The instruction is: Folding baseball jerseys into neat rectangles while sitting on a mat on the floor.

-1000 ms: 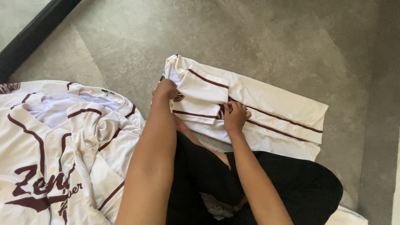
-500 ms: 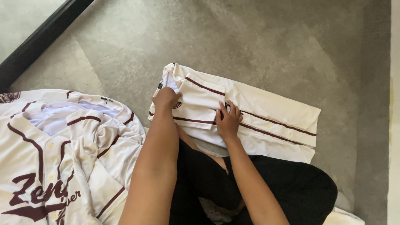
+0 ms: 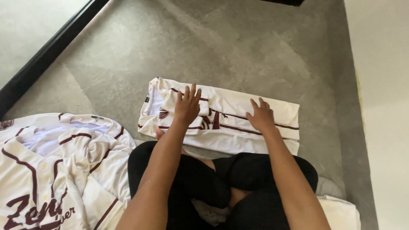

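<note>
Down on the grey floor (image 3: 238, 47), the person sits cross-legged in black trousers (image 3: 238, 183) with a cream jersey (image 3: 230, 127) trimmed in maroon piping lying just in front of the knees. It is already folded into a long, fairly neat rectangle, sides turned in and the collar end to the left. Both hands rest flat on top of it. The left hand (image 3: 187, 106) presses near the collar end with its fingers (image 3: 192, 91) spread and straight, gripping nothing. The right hand (image 3: 260, 116) lies on the other half, fingers likewise splayed, palm down, holding nothing. To my eye the folding of this piece is mostly done and the hands are smoothing or flattening it; whether a further fold across the middle is wanted, I cannot tell.

Off to the person's left, well apart from the folded one, a heap of similar jerseys (image 3: 55, 170) lies loose and rumpled, maroon lettering showing on the front, clearly not yet folded. A dark strip (image 3: 51, 51) runs along the floor's edge beyond them. A bit of pale cloth (image 3: 341, 211) shows under the right leg.
</note>
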